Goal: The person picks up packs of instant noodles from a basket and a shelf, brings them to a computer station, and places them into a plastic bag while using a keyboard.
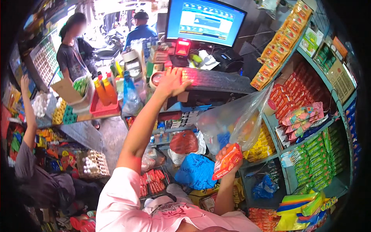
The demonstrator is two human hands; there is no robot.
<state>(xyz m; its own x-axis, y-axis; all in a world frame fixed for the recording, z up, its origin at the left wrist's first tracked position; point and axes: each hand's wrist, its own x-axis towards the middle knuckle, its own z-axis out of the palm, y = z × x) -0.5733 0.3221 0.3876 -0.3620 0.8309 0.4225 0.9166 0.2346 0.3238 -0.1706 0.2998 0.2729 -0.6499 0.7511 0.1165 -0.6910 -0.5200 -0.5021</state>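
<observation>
My left hand [174,82] reaches forward with its fingers spread, over the near edge of the dark counter [218,79]. Whether its palm presses on the surface is hard to tell. Beside its fingers sits a round tub or roll [156,78], partly hidden. Red light from a barcode scanner [182,47] falls on the fingers. Lower right, my right hand [223,152] grips an orange-red snack packet [228,162] that bears writing. Just above that packet hangs a large clear plastic bag [214,124].
Behind the scanner stands a monitor [204,23]. Right are shelves with green packets [314,162] and hanging orange sachets [282,43]. A red tray [104,108] holds sauce bottles [105,90]. Below lies a blue bag [195,172]. A person [43,179] reaches up at left; others stand beyond the counter.
</observation>
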